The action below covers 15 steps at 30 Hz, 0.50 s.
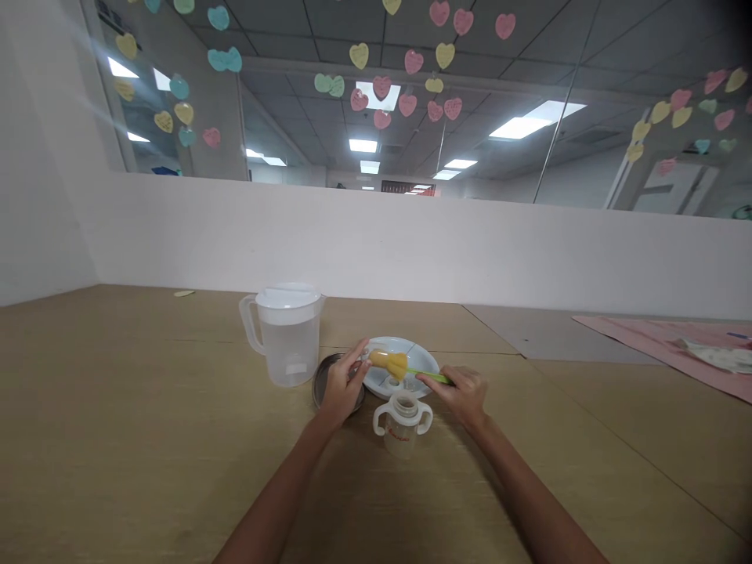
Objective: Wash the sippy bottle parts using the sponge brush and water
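Note:
My right hand (465,394) is closed around the green handle of a bottle brush (396,363) with a yellow head. The far end of that head is inside or against a small clear cover (372,348), which my left hand (344,381) grips with its fingers. Exactly how deep the head sits I cannot tell. Both are held above a white plate (424,362), where small clear parts lie. Just in front of the plate a baby bottle (401,435) with two white handles stands upright, its mouth uncovered. Beneath my left hand is a dark round metal dish (320,381), partly hidden.
A clear plastic pitcher (291,341) with a white lid stands behind and left of the dish. Far right, a pink cloth (646,333) carries a whitish packet (720,357). A pale flat scrap (184,293) lies near the wall, below a window with heart-shaped notes.

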{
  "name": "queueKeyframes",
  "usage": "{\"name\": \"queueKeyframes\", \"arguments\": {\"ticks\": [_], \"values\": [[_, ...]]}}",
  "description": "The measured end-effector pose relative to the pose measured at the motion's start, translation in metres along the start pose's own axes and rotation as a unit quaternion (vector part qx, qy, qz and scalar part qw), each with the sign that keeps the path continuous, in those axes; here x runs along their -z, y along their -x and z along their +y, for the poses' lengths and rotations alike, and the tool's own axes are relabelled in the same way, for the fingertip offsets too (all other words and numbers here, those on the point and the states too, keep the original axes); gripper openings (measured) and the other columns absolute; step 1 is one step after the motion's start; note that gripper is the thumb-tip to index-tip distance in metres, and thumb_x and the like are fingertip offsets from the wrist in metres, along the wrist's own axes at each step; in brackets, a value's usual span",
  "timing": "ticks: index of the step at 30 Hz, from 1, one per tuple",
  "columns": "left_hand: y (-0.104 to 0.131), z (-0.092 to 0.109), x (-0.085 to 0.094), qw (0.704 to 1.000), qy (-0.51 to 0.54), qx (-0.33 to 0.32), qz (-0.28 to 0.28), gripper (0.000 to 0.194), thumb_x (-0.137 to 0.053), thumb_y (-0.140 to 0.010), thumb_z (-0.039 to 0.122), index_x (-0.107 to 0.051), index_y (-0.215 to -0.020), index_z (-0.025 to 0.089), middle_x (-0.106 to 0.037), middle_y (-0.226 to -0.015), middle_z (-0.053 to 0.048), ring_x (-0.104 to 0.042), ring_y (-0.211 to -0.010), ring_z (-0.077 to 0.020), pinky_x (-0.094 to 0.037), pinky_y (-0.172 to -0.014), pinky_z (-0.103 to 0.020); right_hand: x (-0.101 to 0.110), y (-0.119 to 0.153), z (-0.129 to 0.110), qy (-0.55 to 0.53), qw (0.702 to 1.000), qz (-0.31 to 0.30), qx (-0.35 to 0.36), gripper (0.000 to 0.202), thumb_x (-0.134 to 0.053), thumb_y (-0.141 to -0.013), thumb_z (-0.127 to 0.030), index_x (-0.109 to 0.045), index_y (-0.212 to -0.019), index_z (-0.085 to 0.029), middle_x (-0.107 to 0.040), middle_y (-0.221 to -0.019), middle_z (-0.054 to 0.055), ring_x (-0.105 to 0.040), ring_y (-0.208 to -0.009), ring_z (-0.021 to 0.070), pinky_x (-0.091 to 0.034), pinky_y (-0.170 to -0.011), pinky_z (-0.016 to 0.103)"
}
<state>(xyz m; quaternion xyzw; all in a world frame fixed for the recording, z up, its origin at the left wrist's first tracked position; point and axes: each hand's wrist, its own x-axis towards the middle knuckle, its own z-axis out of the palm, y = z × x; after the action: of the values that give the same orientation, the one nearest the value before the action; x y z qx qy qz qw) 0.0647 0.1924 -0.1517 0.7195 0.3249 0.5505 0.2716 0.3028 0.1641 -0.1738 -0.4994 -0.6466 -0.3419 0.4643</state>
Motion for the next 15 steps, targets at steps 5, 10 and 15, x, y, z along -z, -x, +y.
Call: {"name": "queueKeyframes", "arguments": {"ticks": [5,10,15], "values": [[-0.0010,0.0037,0.0009,1.000,0.009,-0.007,-0.025,0.044,-0.049,-0.084,0.037,-0.052,-0.124,0.018,-0.054,-0.129,-0.009,-0.051,-0.117,-0.0210,-0.044,-0.097,-0.035,-0.0047,0.0005,-0.0063,-0.011,0.996,-0.009,-0.093,0.058,-0.050,-0.076,-0.063,-0.047,-0.041,-0.016,-0.045,-0.041,-0.001,-0.034,-0.043,0.0069,-0.024,-0.049,0.022],[0.0010,0.0052,-0.0007,0.998,0.031,0.008,-0.050,0.044,-0.051,-0.082,0.036,-0.054,-0.122,0.017,-0.054,-0.128,-0.010,-0.053,-0.115,-0.0220,-0.046,-0.095,-0.035,-0.0063,-0.0020,-0.0021,0.065,0.990,-0.059,-0.108,0.060,-0.040,-0.080,-0.064,-0.055,-0.047,-0.016,-0.050,-0.043,0.002,-0.036,-0.043,0.0083,-0.020,-0.048,0.023],[0.0027,0.0037,-0.0022,0.998,0.046,0.015,-0.044,0.044,-0.053,-0.081,0.036,-0.055,-0.121,0.017,-0.056,-0.126,-0.009,-0.054,-0.114,-0.0230,-0.046,-0.095,-0.035,-0.0020,-0.0020,-0.0021,0.066,0.996,-0.054,0.015,0.058,-0.044,-0.080,-0.061,-0.051,-0.044,-0.016,-0.049,-0.040,0.002,-0.036,-0.042,0.0084,-0.020,-0.050,0.025]]}}
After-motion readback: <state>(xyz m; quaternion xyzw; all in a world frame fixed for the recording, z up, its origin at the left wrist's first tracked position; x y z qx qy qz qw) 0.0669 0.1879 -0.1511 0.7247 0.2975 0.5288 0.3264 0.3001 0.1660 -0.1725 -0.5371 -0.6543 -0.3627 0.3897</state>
